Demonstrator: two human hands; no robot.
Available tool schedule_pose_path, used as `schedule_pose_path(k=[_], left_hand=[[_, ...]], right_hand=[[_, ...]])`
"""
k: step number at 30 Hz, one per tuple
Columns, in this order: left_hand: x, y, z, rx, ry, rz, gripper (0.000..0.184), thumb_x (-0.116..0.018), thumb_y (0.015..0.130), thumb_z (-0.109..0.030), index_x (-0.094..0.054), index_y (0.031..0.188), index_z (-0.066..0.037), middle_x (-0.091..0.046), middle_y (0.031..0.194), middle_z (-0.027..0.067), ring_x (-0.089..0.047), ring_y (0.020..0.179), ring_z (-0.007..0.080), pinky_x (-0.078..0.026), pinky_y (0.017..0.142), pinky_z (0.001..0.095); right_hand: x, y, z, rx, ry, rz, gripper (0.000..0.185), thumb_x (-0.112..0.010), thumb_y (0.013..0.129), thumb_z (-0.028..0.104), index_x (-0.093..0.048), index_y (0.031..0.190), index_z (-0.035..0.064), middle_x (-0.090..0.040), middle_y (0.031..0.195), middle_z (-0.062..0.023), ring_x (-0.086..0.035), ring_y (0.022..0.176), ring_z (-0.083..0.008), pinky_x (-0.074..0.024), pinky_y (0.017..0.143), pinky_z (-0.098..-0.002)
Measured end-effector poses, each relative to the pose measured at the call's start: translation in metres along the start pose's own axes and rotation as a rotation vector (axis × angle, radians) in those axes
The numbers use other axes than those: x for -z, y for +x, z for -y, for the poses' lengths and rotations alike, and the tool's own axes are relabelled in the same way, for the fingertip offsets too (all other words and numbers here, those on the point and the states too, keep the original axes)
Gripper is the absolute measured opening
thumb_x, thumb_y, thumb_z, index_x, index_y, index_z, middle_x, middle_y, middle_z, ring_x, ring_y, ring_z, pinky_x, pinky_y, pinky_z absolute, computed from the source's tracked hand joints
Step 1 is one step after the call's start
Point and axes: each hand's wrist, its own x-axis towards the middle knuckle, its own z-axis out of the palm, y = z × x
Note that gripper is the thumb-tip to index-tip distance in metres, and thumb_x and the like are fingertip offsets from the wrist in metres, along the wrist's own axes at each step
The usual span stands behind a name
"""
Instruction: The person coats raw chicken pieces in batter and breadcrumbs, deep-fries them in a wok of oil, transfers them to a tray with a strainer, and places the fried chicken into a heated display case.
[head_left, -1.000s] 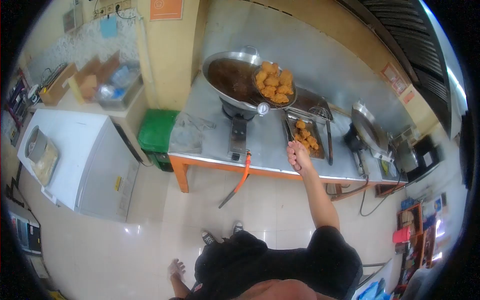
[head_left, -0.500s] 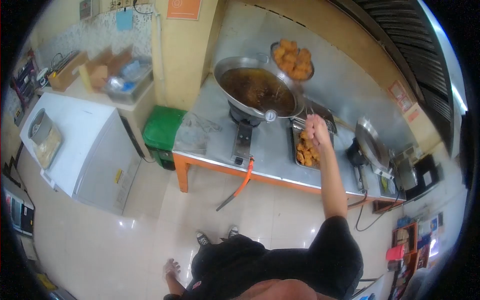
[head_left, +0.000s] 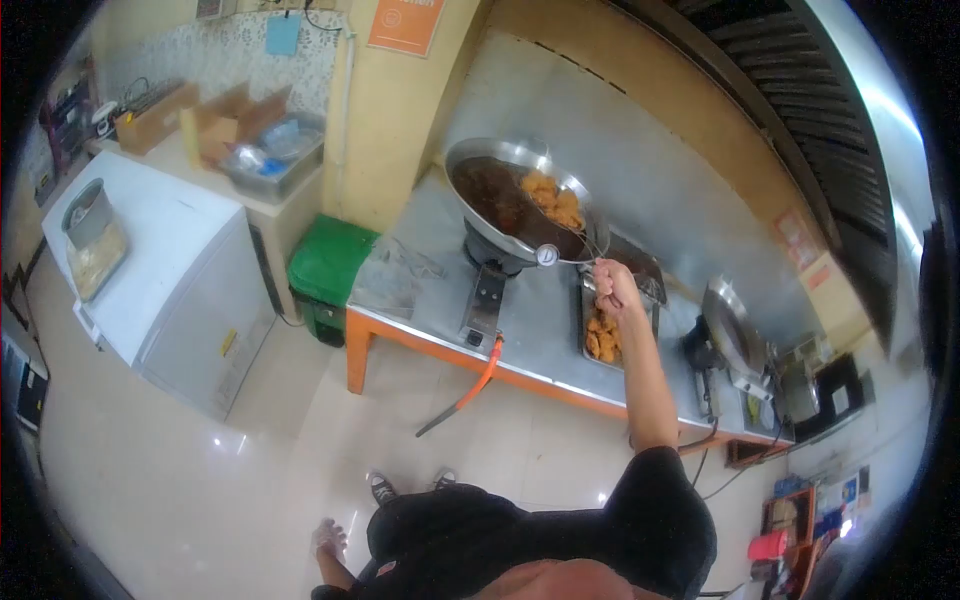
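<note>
A right hand (head_left: 617, 287) grips a strainer (head_left: 594, 247) of fried pieces (head_left: 552, 202) within the wok (head_left: 525, 152), resting or raised is hard to tell, where any tilt could drop them, splashing dark liquid (head_left: 488, 192), as the left hand (head_left: 329, 538) hangs, fingers spread.

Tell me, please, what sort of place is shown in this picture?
Probably a small commercial kitchen: there is a large wok on a burner, golden fried pieces in a metal tray, and what looks like an extractor hood above.
</note>
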Motion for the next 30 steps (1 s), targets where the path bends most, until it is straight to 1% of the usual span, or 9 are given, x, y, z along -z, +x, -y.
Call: schedule_pose_path(k=[2,5,6,8,12,21,27,28,30], left_hand=[[0.001,-0.012,-0.002,-0.043,-0.007,-0.016,0.024,-0.051,0.082,-0.032,-0.054,0.092,-0.010,-0.053,0.077,0.0070,-0.049,0.059,0.0186,-0.038,0.050,0.0326],[0.011,0.001,0.009,-0.131,-0.050,-0.015,0.026,-0.049,0.083,-0.033,-0.054,0.095,-0.010,-0.053,0.077,0.0068,-0.048,0.059,0.0191,-0.038,0.050,0.0338],[0.009,0.008,0.005,-0.090,-0.053,-0.027,0.027,-0.049,0.083,-0.034,-0.054,0.096,-0.010,-0.054,0.077,0.0068,-0.048,0.059,0.0193,-0.038,0.050,0.0341],[0.015,0.015,0.005,0.007,-0.036,-0.055,0.029,-0.048,0.084,-0.035,-0.054,0.098,-0.010,-0.054,0.078,0.0069,-0.048,0.059,0.0195,-0.038,0.051,0.0348],[0.021,0.019,0.014,0.004,-0.042,-0.015,0.029,-0.049,0.085,-0.037,-0.053,0.098,-0.011,-0.056,0.080,0.0063,-0.049,0.060,0.0199,-0.038,0.052,0.0353],[0.002,0.010,0.007,-0.030,0.106,0.000,0.030,-0.046,0.087,-0.038,-0.053,0.099,-0.011,-0.057,0.083,0.0066,-0.051,0.065,0.0194,-0.039,0.055,0.0341],[-0.039,-0.011,0.002,-0.112,0.122,-0.028,0.037,-0.046,0.088,-0.040,-0.053,0.107,-0.009,-0.057,0.093,0.0088,-0.053,0.075,0.0213,-0.040,0.064,0.0366],[-0.048,-0.008,0.007,-0.127,0.117,-0.010,0.038,-0.046,0.087,-0.040,-0.052,0.108,-0.009,-0.057,0.095,0.0094,-0.053,0.077,0.0218,-0.040,0.065,0.0374],[-0.071,-0.005,0.018,-0.134,0.143,0.027,0.041,-0.047,0.087,-0.040,-0.051,0.112,-0.008,-0.057,0.101,0.0115,-0.053,0.083,0.0240,-0.040,0.070,0.0397]], right_hand=[[0.007,0.012,0.006,-0.026,0.043,0.017,0.004,-0.044,0.087,0.002,-0.042,0.088,0.0051,-0.044,0.064,0.0016,-0.038,0.043,-0.0014,-0.0294,0.032,-0.0144],[-0.002,0.022,0.032,0.076,-0.027,0.078,0.004,-0.045,0.087,0.003,-0.041,0.086,0.0048,-0.044,0.064,0.0016,-0.037,0.042,-0.0011,-0.0296,0.031,-0.0141],[-0.018,0.014,0.042,0.093,-0.005,-0.005,0.007,-0.046,0.087,0.004,-0.040,0.084,0.0058,-0.044,0.063,0.0018,-0.037,0.042,-0.0011,-0.0287,0.031,-0.0146],[-0.011,0.025,0.058,0.117,-0.018,0.017,0.010,-0.047,0.088,0.005,-0.039,0.082,0.0067,-0.044,0.062,0.0020,-0.036,0.042,-0.0012,-0.0280,0.031,-0.0150],[-0.026,0.025,0.083,0.233,-0.093,-0.001,0.011,-0.047,0.088,0.006,-0.039,0.082,0.0076,-0.042,0.062,0.0023,-0.034,0.042,-0.0014,-0.0267,0.032,-0.0155],[0.002,0.000,0.047,0.032,-0.132,0.015,0.009,-0.043,0.090,0.005,-0.038,0.083,0.0078,-0.040,0.062,0.0035,-0.033,0.042,-0.0011,-0.0266,0.032,-0.0157],[0.063,0.006,0.058,-0.157,0.085,0.123,0.017,-0.046,0.089,0.006,-0.040,0.074,0.0088,-0.038,0.059,0.0043,-0.033,0.041,-0.0005,-0.0253,0.032,-0.0159],[0.074,-0.001,0.061,-0.046,0.021,0.068,0.021,-0.046,0.089,0.006,-0.040,0.069,0.0095,-0.039,0.059,0.0042,-0.033,0.041,-0.0008,-0.0243,0.032,-0.0157],[0.101,-0.021,0.073,-0.011,-0.022,0.054,0.019,-0.047,0.089,0.006,-0.040,0.071,0.0093,-0.039,0.059,0.0044,-0.033,0.041,-0.0011,-0.0242,0.033,-0.0158]])
